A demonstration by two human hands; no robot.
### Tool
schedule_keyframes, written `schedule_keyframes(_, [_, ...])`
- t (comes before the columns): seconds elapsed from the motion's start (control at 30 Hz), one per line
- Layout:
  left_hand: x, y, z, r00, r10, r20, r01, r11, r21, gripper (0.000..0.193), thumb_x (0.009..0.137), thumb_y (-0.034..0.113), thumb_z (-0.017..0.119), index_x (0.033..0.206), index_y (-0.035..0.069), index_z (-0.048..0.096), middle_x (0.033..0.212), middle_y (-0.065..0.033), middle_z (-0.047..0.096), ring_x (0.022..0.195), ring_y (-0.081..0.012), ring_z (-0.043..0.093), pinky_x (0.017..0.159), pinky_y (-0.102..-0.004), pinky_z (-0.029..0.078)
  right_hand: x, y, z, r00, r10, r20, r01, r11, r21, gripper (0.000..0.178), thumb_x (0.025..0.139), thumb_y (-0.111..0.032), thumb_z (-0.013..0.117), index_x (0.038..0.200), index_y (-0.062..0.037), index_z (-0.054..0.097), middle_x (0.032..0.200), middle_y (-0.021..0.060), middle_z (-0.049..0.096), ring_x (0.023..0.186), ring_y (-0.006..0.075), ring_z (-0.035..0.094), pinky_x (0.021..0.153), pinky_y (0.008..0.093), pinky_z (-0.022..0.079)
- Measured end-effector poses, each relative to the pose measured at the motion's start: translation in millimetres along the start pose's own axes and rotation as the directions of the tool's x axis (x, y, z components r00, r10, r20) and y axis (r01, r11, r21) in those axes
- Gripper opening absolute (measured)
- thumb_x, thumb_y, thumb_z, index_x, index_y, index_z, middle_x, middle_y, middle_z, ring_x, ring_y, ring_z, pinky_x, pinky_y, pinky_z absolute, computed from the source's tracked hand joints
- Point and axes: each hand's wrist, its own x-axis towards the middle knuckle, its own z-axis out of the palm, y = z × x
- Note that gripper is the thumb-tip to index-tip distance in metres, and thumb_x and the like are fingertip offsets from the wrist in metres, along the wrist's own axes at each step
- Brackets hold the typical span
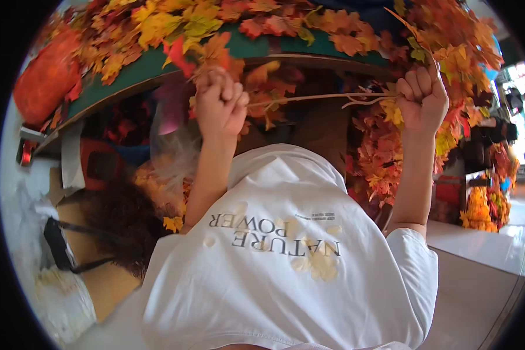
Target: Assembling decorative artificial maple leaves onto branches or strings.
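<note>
My left hand (220,104) is closed around one end of a thin pale branch stem (315,97) just below the edge of a green table (128,73). My right hand (421,96) grips the other end of the same stem, where orange and yellow artificial maple leaves (385,146) hang down. Both arms are raised in front of my white printed t-shirt (286,256). The stem runs nearly level between the two fists.
The green table is heaped with orange, red and yellow fake leaves (175,26). An orange pumpkin-like shape (44,81) sits at its left end. Cardboard and plastic bags (58,291) lie on the floor at left. More leaf bunches (484,204) stand at right on pale tiles.
</note>
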Motion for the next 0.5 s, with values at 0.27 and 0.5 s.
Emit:
schedule_keyframes(0.27, [10.7,59.2,-10.2,0.977,0.176,0.116,-0.194,0.968,0.160,0.012,0.094,0.014,0.045,0.095,0.006,0.053,0.060,0.0003,0.040,0.043,-0.0061,0.029,0.038,-0.0195,0.023,-57.2,-129.1,-113.9,0.897,-0.439,0.047,0.441,0.895,-0.065,0.014,0.091,-0.008,0.043,0.078,-0.0081,0.049,0.051,-0.0044,0.018,0.046,0.0085,0.019,0.049,0.0243,0.023])
schedule_keyframes(0.5, [11.9,51.6,-26.5,0.968,-0.112,0.224,0.084,0.988,0.132,0.023,0.096,0.014,0.044,0.112,-0.001,0.052,0.073,-0.0016,0.044,0.049,-0.0063,0.033,0.045,-0.0189,0.029,-190.4,-183.3,-146.3,0.664,-0.692,-0.284,-0.234,0.170,-0.957,0.022,0.096,-0.017,0.042,0.079,-0.0062,0.050,0.053,-0.0031,0.035,0.048,0.0049,0.031,0.045,0.0225,0.026])
